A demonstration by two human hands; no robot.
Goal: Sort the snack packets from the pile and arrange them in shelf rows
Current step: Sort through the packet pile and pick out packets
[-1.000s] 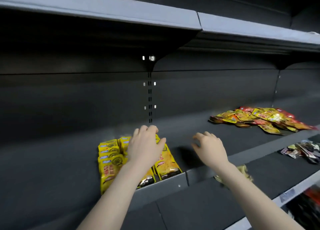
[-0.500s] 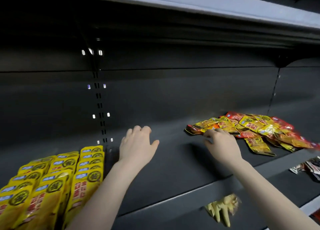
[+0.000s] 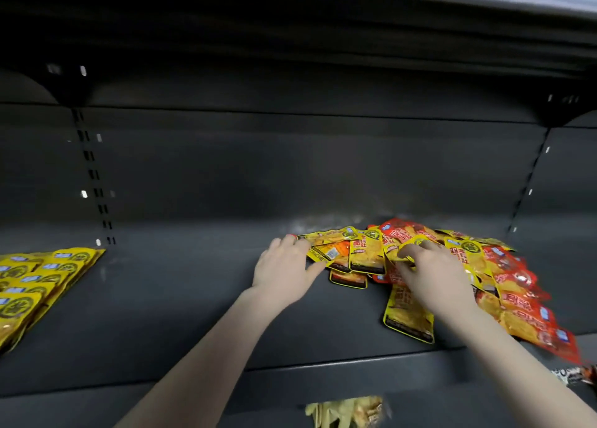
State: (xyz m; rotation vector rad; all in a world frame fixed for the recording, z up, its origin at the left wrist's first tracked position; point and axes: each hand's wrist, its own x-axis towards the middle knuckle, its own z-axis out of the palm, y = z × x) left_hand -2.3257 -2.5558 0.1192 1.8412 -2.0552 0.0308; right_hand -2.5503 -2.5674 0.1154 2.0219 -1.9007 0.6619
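With your left hand (image 3: 286,271) flat at the pile's (image 3: 420,266) left edge, and your right hand (image 3: 429,274) pinching one yellow packet (image 3: 416,243), lift only that one.

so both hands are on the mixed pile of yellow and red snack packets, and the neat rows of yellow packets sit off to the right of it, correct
Not quite. Both the left hand and the right hand are on the mixed pile of yellow and red snack packets, but the head view shows the neat rows of yellow packets off to the left of it, on the same dark metal shelf, not the right.
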